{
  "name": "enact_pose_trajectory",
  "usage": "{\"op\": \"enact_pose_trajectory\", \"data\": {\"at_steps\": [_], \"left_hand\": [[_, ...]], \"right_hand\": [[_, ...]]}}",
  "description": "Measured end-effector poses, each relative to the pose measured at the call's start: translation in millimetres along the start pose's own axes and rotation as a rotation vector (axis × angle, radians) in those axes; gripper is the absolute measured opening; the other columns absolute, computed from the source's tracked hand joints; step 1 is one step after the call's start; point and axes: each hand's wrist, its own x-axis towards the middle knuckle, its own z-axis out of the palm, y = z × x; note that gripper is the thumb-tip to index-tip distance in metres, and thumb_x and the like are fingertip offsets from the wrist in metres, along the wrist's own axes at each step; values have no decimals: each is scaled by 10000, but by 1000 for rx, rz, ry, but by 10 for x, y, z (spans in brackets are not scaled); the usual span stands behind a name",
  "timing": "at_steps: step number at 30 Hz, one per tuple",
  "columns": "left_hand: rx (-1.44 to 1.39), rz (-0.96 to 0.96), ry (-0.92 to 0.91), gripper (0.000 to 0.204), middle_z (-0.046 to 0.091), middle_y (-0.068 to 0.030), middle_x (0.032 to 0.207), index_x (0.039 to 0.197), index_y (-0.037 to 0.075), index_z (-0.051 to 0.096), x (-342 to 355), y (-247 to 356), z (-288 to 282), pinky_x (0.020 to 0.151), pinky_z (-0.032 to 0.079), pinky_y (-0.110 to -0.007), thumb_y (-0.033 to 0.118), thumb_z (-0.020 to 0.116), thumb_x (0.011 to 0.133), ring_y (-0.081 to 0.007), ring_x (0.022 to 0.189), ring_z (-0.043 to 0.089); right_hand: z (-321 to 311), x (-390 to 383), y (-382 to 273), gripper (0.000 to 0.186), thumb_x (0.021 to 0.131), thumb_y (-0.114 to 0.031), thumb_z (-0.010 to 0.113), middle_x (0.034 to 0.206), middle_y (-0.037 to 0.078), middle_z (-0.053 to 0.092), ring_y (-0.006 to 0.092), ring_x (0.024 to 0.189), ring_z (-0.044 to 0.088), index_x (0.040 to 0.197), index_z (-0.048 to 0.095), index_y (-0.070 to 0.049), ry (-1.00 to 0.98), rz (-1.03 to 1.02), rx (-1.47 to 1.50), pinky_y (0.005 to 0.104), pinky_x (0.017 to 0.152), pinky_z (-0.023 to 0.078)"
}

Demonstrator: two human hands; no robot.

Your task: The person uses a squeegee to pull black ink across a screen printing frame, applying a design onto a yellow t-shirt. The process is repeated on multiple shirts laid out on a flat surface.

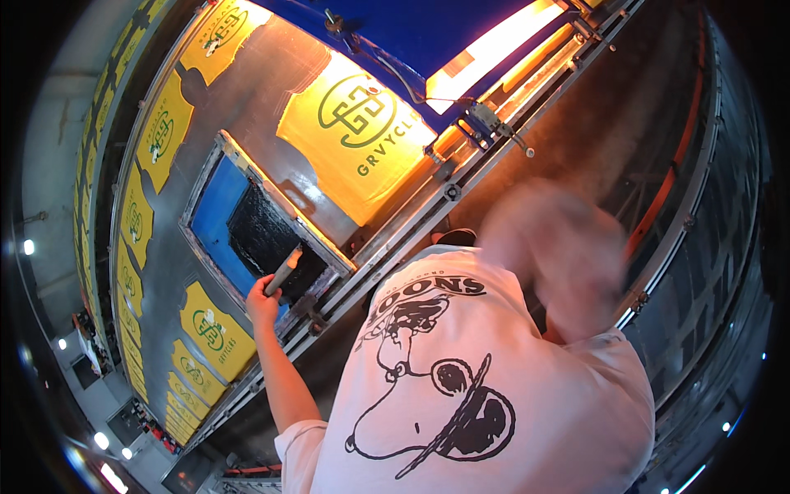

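Note:
My left hand (263, 295) grips a stick-like grey tool (286, 268) with a pale tip over a rectangular printing screen frame (234, 148). Inside the frame are a blue area (216, 214) and a dark inked area (251, 222). The screen rests on a long metal printing bed (189, 272), among yellow garment pieces (218, 329) with green prints. My right hand (527, 218) is raised at the right, smeared by motion, so its fingers and anything in them cannot be made out. My own white shirt with a cartoon print fills the lower middle.
A blue machine unit (481, 25) with a glowing heater and metal clamps sits over the bed at top. A rail (395, 255) runs along the bed's near edge. Another bed with yellow pieces (103, 123) is at far left. An orange rail (683, 140) and a dark curved structure are at right.

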Motion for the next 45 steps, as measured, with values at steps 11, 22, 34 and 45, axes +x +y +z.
{"op": "enact_pose_trajectory", "data": {"at_steps": [11,22,34,45], "left_hand": [[41,-57,3,361,751,-80,1048,1160,115,730,23,175,-129,855,537,-343,10,768,817,-208,971,709],[46,-67,33,369,742,-86,1071,1160,116,727,-32,169,-115,865,535,-350,21,781,808,-224,988,709],[217,422,246,504,717,-121,1202,1184,69,726,-318,-209,-16,984,509,-444,0,802,690,-331,1138,658],[68,495,312,414,733,-113,1132,1149,81,725,25,-105,-662,900,535,-418,124,811,747,-322,1014,697]], "right_hand": [[1133,147,-516,316,769,74,747,687,-19,591,84,610,592,646,552,-141,392,-543,97,198,617,504],[271,436,-250,113,765,24,720,1014,104,649,210,876,653,832,632,6,-652,-497,429,329,712,536],[1018,1010,1704,171,897,-105,751,999,115,664,226,796,649,848,609,-23,-449,-58,-491,324,700,535],[2090,1104,3404,563,742,-242,826,1212,118,618,318,1185,572,1226,630,-31,-898,-368,-1198,474,1038,429]]}}
